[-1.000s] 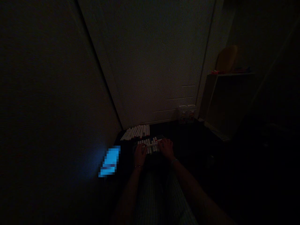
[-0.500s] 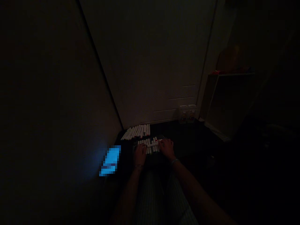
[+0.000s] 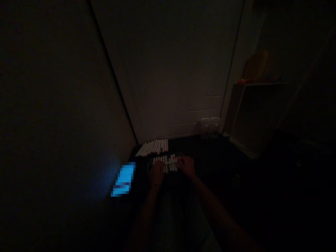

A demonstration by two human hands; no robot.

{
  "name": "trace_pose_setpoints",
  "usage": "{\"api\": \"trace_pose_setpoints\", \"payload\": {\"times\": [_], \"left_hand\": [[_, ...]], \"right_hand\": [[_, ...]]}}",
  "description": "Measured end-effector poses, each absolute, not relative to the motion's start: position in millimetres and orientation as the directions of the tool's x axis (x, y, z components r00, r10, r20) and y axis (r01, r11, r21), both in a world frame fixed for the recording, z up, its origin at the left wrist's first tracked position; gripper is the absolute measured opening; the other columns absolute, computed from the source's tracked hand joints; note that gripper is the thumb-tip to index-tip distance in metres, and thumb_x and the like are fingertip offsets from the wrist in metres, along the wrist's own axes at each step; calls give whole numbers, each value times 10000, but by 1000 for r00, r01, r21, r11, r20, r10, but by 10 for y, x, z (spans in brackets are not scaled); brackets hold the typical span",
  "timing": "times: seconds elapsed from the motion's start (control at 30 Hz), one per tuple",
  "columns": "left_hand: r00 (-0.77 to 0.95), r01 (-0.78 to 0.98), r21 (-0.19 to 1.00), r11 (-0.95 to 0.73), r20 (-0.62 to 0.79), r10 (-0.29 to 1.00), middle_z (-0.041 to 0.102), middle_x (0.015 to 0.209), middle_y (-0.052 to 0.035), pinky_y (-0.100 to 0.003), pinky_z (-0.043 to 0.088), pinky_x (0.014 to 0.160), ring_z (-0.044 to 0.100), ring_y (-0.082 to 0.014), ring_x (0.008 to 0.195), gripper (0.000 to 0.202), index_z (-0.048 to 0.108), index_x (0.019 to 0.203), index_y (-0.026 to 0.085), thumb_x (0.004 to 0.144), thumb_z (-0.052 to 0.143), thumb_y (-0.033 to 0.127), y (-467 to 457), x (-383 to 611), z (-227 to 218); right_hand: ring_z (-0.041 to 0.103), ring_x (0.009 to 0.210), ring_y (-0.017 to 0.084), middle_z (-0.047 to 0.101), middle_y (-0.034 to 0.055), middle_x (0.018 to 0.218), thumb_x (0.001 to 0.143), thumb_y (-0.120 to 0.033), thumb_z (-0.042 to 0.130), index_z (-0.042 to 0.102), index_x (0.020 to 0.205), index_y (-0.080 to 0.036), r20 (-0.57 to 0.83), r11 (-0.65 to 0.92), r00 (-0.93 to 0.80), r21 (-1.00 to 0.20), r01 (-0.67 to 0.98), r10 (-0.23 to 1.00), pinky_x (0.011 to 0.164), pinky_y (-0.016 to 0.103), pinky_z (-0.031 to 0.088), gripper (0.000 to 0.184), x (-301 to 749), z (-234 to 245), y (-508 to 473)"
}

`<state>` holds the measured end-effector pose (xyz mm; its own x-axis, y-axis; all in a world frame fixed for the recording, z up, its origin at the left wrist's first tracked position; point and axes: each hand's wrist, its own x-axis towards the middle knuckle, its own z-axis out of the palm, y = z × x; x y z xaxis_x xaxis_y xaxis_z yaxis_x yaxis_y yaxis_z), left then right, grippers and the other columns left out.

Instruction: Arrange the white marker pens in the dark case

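Note:
The room is very dark. My left hand [image 3: 156, 173] rests at the left end of a dark case of white markers [image 3: 168, 163] on the floor, its fingers curled on the case's edge. My right hand [image 3: 187, 165] is at the right end of the same case, with its fingers pinched on one white marker lying crosswise over the others. A second row of several white markers [image 3: 153, 147] lies just beyond, near the wall's foot. My striped trouser legs [image 3: 173, 224] stretch toward the case.
A glowing blue screen [image 3: 123, 180] lies on the floor to the left. Two small clear boxes [image 3: 210, 127] stand against the door's base. A white shelf unit [image 3: 246, 115] with items on top stands at the right. A wall rises on the left.
Both hands have stayed on the marker case, shifting only slightly. The view has barely moved.

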<state>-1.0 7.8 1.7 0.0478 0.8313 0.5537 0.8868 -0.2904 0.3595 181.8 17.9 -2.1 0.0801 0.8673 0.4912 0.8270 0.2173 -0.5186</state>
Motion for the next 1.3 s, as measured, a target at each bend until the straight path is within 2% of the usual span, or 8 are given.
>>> {"api": "trace_pose_setpoints", "payload": {"times": [0.17,0.57,0.8,1.1,1.3], "left_hand": [[29,873,402,-277,523,852,579,987,-36,-263,411,743,549,-153,878,245,514,952,221,872,302,314,65,2,28],[-10,909,365,-201,500,866,574,1016,-38,-258,394,657,555,-157,847,285,521,976,223,879,282,345,32,20,37],[-21,893,396,-215,513,858,582,1014,-36,-258,392,655,553,-154,849,257,525,965,222,874,307,323,19,38,57],[-7,904,376,-205,493,870,608,914,-27,-258,365,635,554,-152,784,289,537,915,222,883,279,348,22,29,40],[-20,895,401,-197,475,880,607,935,-32,-251,360,616,556,-149,781,289,530,925,219,884,275,349,39,11,22]], "right_hand": [[484,888,152,625,19,884,888,-407,348,600,854,-213,509,228,77,-510,829,858,786,263,260,319,1823,-29,172],[491,877,152,625,39,875,895,-394,333,614,861,-199,501,223,50,-470,854,864,776,252,272,344,1816,-26,183],[490,900,157,626,40,905,897,-390,329,614,874,-202,452,183,67,-487,854,889,784,257,278,342,1809,16,166],[492,889,152,630,33,888,899,-406,318,617,875,-209,462,194,73,-503,842,884,773,255,275,359,1811,1,172],[481,905,154,631,15,905,881,-438,348,618,878,-226,471,216,64,-516,829,880,797,263,274,343,1805,17,154]]}}
